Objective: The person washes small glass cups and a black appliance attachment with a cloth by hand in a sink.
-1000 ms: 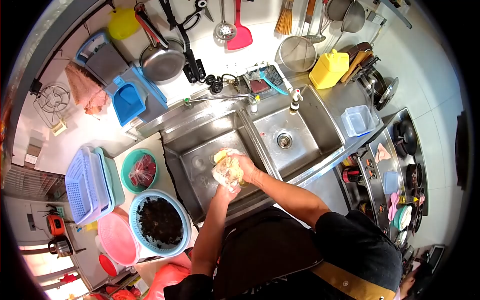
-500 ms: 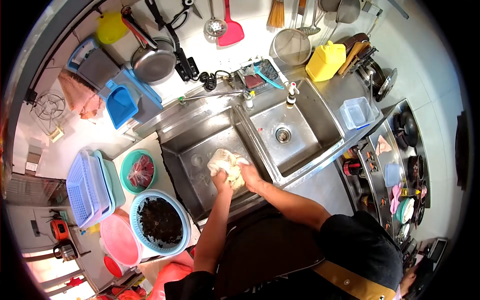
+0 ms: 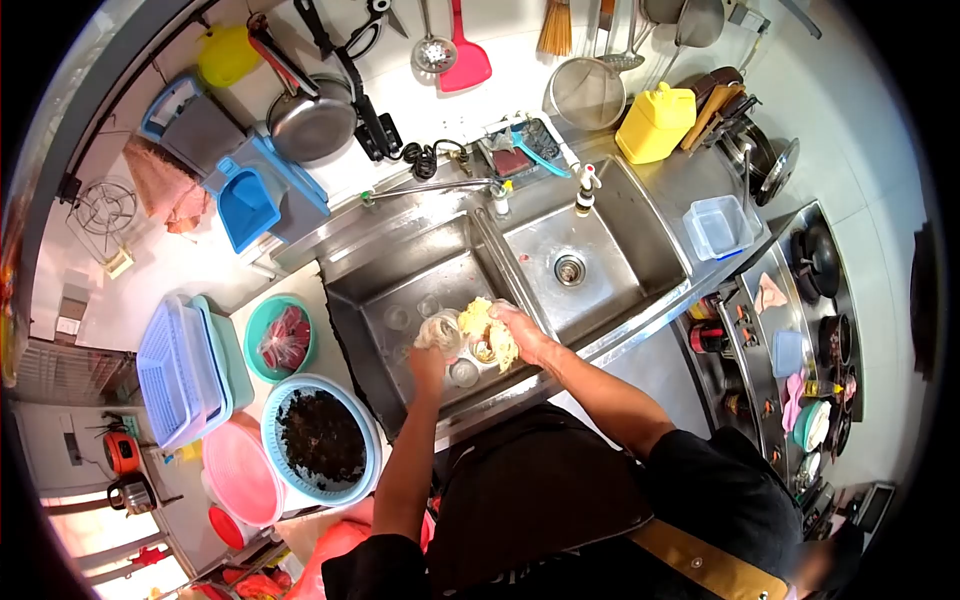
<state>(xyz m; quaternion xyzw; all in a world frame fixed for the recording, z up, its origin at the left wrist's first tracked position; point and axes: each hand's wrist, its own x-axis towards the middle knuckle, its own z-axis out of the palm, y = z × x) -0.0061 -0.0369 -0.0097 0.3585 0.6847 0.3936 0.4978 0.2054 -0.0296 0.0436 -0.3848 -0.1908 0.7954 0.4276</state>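
Over the left basin of a steel sink [image 3: 350, 300], both of my hands are apart with cloth in each. My left hand [image 3: 428, 362] is closed on a crumpled whitish cloth [image 3: 437, 329]. To its right, my right hand [image 3: 522, 328] grips a bunched pale yellow cloth [image 3: 478, 318], whose lower end hangs down. Below them on the basin floor stand several clear glasses, one a round glass [image 3: 463, 373] close to my left hand and another glass [image 3: 397, 318] farther left.
The right basin [image 3: 620, 240] holds a soap bottle [image 3: 585, 190] at its back rim. A faucet [image 3: 500, 198] stands between the basins. Left of the sink are a blue basket [image 3: 370, 430] of dark leafy stuff and a green basin [image 3: 252, 340] with a plastic bag. A yellow jug [image 3: 655, 125] stands behind right.
My hands were together on one cloth bundle; now they have moved apart, the whitish cloth in the left and the yellow cloth in the right. Glasses beneath show more.
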